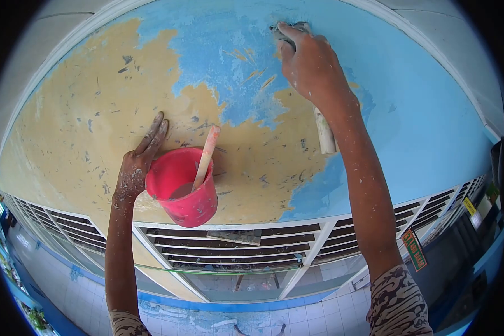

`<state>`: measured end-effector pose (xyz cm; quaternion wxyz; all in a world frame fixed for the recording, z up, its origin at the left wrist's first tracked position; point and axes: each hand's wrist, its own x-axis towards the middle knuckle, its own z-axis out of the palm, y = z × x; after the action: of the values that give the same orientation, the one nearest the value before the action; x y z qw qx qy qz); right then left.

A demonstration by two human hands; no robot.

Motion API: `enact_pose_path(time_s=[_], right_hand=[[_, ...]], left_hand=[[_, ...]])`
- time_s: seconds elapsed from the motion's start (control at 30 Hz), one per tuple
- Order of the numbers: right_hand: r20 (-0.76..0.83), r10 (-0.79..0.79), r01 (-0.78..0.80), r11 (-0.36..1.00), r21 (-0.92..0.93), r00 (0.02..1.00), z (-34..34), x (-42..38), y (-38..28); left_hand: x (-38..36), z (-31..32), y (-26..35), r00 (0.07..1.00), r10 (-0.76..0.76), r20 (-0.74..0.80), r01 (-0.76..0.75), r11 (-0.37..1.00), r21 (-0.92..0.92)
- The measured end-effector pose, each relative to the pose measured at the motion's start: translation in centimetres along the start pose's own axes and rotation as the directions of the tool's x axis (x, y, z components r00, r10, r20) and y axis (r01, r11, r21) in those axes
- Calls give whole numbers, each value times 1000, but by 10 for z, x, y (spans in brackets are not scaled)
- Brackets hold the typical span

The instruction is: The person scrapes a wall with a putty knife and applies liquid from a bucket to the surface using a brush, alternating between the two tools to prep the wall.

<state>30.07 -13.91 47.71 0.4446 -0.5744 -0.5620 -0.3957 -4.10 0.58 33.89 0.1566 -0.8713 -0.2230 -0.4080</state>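
My right hand [311, 59] is closed around a dark scraper [294, 28], pressed to the blue part of the wall [224, 33] at the upper middle. A pale tube-like handle [324, 131] shows behind my right forearm. My left hand [143, 157] has two fingers stretched out flat on the tan part of the wall [95, 112]. Beside it, a red bucket [190, 207] hangs or rests against my left hand; its exact support is hidden. Inside the bucket leans a wooden stick [206, 157], with a little pale liquid at the bottom.
Below the painted wall runs a white louvred window frame [319, 241]. A flat board [235, 236] lies behind its slats. A green sign with red edging [414, 250] hangs at the right. Far below is a tiled floor [319, 319]. White trim [431, 50] curves along the upper edges.
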Motion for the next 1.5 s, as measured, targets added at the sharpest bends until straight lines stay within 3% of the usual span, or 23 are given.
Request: enact_pose_path(time_s=[0.1, 0.23, 0.43, 0.57, 0.8, 0.9, 0.97, 1.1, 1.17, 1.2, 1.27, 1.37, 1.5], right_hand=[[23, -13, 15, 998, -61, 1000, -6, -43, 4], [140, 92, -79, 992, -94, 986, 2, -138, 22], [121, 222, -218, 975, -43, 967, -10, -58, -4], [171, 244, -227, 967, -113, 955, -11, -95, 1], [102, 226, -220, 973, -69, 969, -8, -76, -1], [111, 212, -204, 976, -77, 971, 1, -116, 9], [105, 156, -152, 987, -45, 982, 6, -125, 19], [-2, 166, -167, 986, -16, 986, -2, -31, 19], [-139, -97, 99, 995, 3, 985, 1, 4, 36], [-135, -97, 98, 995, 1, 986, -4, -4, 34], [15, 161, -160, 986, -46, 987, -18, -43, 22], [67, 164, -165, 986, 11, 984, -5, -151, 52], [-30, 93, -92, 996, 21, 995, 7, -153, 66]], left_hand=[[-2, -3, 5, 999, -30, 11, 30, 999, 12], [-9, 1, 0, 1000, -22, -11, 22, 1000, 8], [-4, -2, 4, 999, -37, -3, 37, 999, 38], [-6, 0, 3, 999, -51, -11, 52, 999, 16], [-5, 3, 2, 998, -53, -25, 55, 996, 71], [-7, 0, 4, 996, -84, -2, 84, 994, 64], [-7, 2, 1, 998, -9, -59, 14, 997, 73], [-9, 6, -7, 999, -7, -33, 11, 991, 135], [-10, 8, -6, 998, -48, -49, 53, 994, 99], [-9, 7, -1, 998, -50, -47, 54, 994, 95], [-5, 3, 10, 995, -92, -43, 93, 995, 29], [-11, 6, -3, 998, -61, -30, 64, 991, 114], [-7, 6, 3, 996, -88, -26, 90, 993, 71]])
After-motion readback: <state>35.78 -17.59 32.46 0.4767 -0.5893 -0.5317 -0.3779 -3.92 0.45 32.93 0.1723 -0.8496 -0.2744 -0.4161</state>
